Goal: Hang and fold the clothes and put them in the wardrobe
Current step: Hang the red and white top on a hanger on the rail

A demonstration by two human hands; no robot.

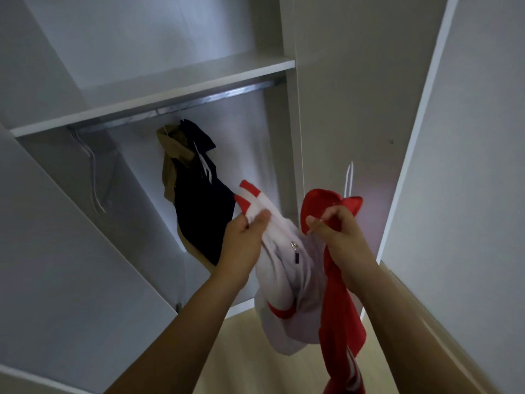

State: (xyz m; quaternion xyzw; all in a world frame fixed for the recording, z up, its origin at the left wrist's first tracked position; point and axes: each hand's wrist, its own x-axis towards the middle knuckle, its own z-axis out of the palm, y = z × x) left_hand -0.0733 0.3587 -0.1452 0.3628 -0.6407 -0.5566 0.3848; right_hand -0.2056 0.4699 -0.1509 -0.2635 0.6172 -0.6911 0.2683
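A red and white zip jacket (287, 280) hangs between my two raised hands in front of the open wardrobe (181, 81). My left hand (245, 237) grips its white side near the striped collar. My right hand (338, 228) grips the red side, where a white hanger hook (349, 177) sticks up above the cloth. The rest of the hanger is hidden inside the jacket. On the metal rail (176, 105) hang a navy garment (199, 200) and a tan garment (172, 155) close together.
Empty wire hangers (95, 177) hang at the rail's left end. A white shelf (159, 89) lies just above the rail. An open wardrobe door (352, 109) stands to the right, with a wall behind it. Pale wooden floor (250, 351) shows below.
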